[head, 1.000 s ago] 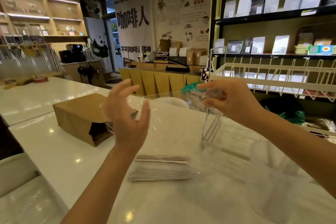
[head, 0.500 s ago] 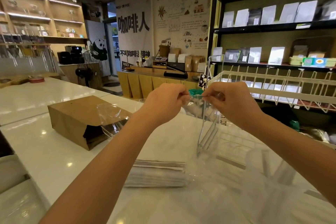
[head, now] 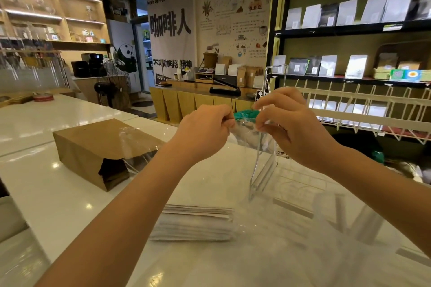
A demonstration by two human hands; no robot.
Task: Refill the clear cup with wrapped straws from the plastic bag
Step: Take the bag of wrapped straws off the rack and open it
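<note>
I hold a clear plastic bag (head: 245, 131) up above the white counter (head: 58, 193). My left hand (head: 205, 130) and my right hand (head: 291, 123) each pinch its crumpled top edge, close together. Several wrapped straws (head: 262, 170) hang tilted inside the bag below my right hand. The bag's thin film drapes down to the lower right and blurs what lies behind it. Pale stick shapes (head: 349, 219) show through it there; I cannot tell whether they stand in the clear cup.
A brown paper bag (head: 98, 147) lies on its side at the left, with crinkled clear film (head: 140, 144) against it. A flat stack of white paper items (head: 196, 223) lies in front of me. A white wire rack (head: 361, 114) lines the right.
My left hand, open in the air a second ago, has come up and pinched the bag's top next to my right hand. In the last half second both hands barely moved.
</note>
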